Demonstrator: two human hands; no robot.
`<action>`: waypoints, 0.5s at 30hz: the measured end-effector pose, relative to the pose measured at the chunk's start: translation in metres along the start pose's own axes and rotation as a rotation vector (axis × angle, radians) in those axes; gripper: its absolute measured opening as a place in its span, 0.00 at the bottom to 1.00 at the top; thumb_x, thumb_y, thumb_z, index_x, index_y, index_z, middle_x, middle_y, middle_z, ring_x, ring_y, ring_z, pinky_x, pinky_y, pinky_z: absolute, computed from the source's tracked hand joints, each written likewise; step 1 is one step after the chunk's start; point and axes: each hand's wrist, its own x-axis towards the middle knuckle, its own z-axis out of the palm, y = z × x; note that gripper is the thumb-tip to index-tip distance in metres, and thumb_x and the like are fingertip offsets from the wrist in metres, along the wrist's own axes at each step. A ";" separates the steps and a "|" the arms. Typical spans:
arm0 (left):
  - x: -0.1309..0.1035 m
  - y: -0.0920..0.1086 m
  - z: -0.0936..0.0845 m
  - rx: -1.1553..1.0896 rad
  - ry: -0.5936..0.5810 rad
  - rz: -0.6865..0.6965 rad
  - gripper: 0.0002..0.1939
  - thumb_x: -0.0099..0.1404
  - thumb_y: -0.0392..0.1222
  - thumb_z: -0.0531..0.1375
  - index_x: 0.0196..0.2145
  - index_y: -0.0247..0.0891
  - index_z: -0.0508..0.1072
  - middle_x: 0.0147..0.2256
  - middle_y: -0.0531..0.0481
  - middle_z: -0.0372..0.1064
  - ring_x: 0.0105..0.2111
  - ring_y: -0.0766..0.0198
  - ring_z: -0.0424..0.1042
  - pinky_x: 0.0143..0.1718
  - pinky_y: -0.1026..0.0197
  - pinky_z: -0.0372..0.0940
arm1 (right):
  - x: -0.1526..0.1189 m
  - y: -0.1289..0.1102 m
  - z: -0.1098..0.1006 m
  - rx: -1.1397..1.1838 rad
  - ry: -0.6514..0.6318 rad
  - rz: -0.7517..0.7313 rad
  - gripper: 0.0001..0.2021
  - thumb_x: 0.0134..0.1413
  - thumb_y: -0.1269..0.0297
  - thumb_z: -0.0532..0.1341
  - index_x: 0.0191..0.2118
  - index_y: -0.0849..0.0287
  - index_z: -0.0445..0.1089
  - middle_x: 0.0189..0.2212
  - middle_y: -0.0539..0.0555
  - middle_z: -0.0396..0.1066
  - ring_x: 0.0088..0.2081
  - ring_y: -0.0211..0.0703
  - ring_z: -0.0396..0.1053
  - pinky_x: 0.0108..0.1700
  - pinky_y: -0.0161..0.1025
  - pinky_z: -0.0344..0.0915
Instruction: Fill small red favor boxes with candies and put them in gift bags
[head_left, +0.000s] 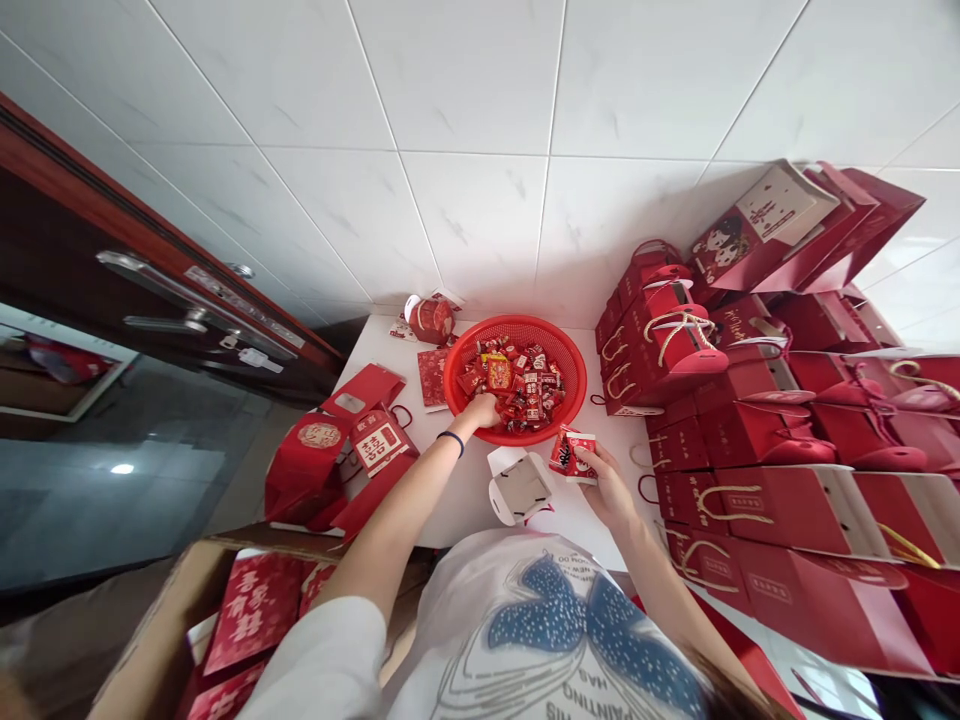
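My left hand (484,408) reaches into a red plastic basket (451,375) over wrapped candies (534,390). Its fingers are curled down among the candies, and what they pinch is hidden. My right hand (606,485) is closed on red candy packets (570,455), held just to the right of the basket's near rim. Between my forearms, close to my body, an unfolded-top gift box (523,487) stands with its pale inside facing up and its flaps spread.
Red gift boxes with rope handles (750,500) are stacked along the right, with gift bags (787,225) behind. Folded red boxes (379,440) lie at the table's left. A cardboard carton (161,625) holds more at lower left. A door (150,250) stands further left.
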 end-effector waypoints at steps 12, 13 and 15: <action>-0.115 0.000 0.019 -0.758 -0.140 0.199 0.14 0.52 0.39 0.69 0.38 0.35 0.76 0.32 0.50 0.76 0.34 0.61 0.75 0.39 0.59 0.69 | -0.005 0.004 0.010 -0.049 -0.080 0.060 0.16 0.32 0.57 0.76 0.32 0.54 0.78 0.30 0.48 0.79 0.29 0.42 0.73 0.34 0.37 0.69; -0.122 0.001 0.025 -0.702 -0.124 0.213 0.12 0.54 0.39 0.68 0.36 0.35 0.76 0.32 0.50 0.76 0.34 0.61 0.75 0.39 0.60 0.68 | -0.006 0.004 0.010 -0.056 -0.090 0.063 0.16 0.32 0.57 0.76 0.32 0.55 0.78 0.30 0.48 0.79 0.29 0.42 0.73 0.34 0.37 0.69; -0.133 0.004 0.036 -0.577 -0.064 0.223 0.04 0.58 0.38 0.63 0.32 0.35 0.76 0.31 0.49 0.76 0.33 0.61 0.74 0.39 0.61 0.67 | -0.008 0.005 0.010 -0.068 -0.107 0.067 0.16 0.32 0.57 0.76 0.32 0.55 0.78 0.31 0.49 0.79 0.29 0.42 0.73 0.34 0.37 0.69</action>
